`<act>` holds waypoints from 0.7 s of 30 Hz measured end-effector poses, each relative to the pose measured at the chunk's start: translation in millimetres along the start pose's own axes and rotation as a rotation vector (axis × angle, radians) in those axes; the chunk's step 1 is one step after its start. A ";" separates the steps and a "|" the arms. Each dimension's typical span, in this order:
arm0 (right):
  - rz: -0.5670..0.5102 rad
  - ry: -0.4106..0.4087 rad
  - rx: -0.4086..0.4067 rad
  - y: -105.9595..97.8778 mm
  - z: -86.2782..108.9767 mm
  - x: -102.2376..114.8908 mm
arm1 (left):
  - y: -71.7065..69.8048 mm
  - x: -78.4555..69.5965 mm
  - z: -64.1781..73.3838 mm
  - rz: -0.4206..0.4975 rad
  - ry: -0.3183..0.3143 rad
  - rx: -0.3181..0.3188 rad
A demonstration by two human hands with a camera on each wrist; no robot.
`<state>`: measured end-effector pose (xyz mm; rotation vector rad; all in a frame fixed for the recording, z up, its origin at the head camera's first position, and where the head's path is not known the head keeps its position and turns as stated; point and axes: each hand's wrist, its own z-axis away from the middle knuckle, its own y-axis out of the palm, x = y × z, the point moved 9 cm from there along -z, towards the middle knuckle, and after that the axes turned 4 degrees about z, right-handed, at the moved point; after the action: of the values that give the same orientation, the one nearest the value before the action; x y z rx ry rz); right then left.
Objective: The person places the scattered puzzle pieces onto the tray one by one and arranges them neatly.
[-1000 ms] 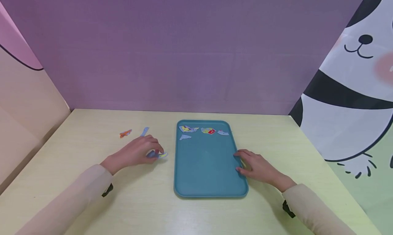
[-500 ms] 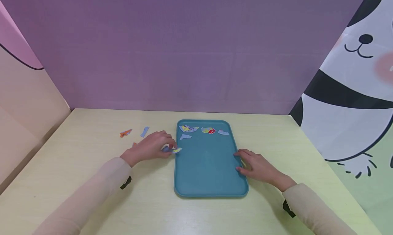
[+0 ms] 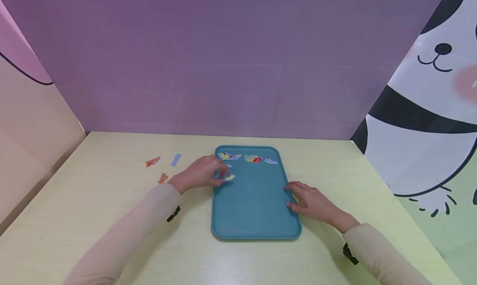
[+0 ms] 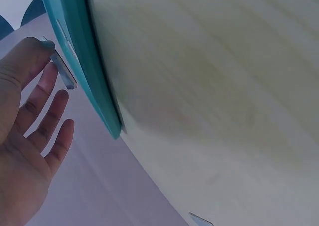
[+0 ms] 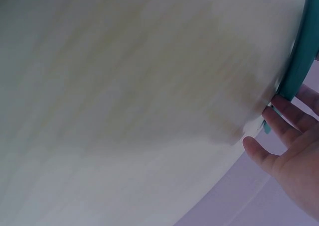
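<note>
My left hand (image 3: pixel 201 172) pinches a small flat cutout piece (image 3: pixel 230 177), blue with some yellow, above the left side of the blue-green tray (image 3: pixel 257 210). In the left wrist view, thumb and index finger hold the piece (image 4: pixel 65 74) near the tray's rim, the other fingers spread apart. My right hand (image 3: pixel 316 202) rests at the tray's right rim, fingertips touching it, fingers loosely extended. Along the tray's far end lie a yellow-and-purple piece (image 3: pixel 229 156), a yellow-and-red piece (image 3: pixel 253 158) and a pale blue piece (image 3: pixel 271 161). Another pale piece (image 3: pixel 229 166) is partly hidden behind my left hand.
On the table (image 3: pixel 130 218), left of the tray, lie an orange piece (image 3: pixel 152 162), a blue strip (image 3: pixel 176 160) and a second orange piece (image 3: pixel 162 178) near my left wrist. A purple backdrop (image 3: pixel 223 69) stands behind the table's far edge.
My left hand has carried the blue-and-yellow piece rightward from the table to over the tray. The orange piece near its wrist has come into view. My right hand stays at the rim.
</note>
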<state>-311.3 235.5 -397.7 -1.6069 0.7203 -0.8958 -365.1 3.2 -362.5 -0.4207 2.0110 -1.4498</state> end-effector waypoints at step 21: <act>0.003 0.008 0.004 1.7 -0.9 -1.7 | 13.6 3.5 -49.5 -0.017 -0.096 0.059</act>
<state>-312.9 236.0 -399.6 -1.5995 0.7256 -0.9013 -398.4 42.3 -366.0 -0.4737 1.8889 -1.4671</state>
